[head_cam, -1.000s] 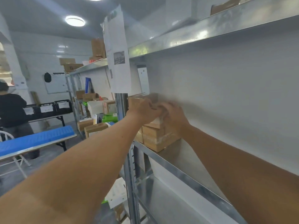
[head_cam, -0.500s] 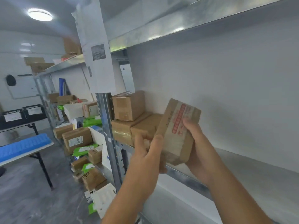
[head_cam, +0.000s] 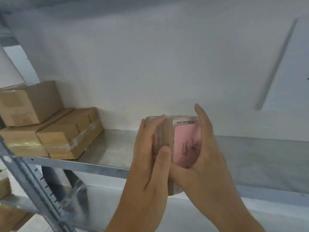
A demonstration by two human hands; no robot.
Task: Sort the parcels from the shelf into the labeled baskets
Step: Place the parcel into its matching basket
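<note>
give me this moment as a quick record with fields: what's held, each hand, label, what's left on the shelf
held item: small cardboard parcel, lifted in front of the metal shelf
left hand: holds the parcel's left side
right hand: cups the right side and bottom
label: pink label with dark handwriting, too blurred to read
on shelf: three cardboard boxes at left, one stacked on top

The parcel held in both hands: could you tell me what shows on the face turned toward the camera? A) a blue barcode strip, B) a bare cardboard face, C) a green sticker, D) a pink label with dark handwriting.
D: the parcel, held between the left hand and the right hand, shows a pink label with dark handwritten marks.
</note>
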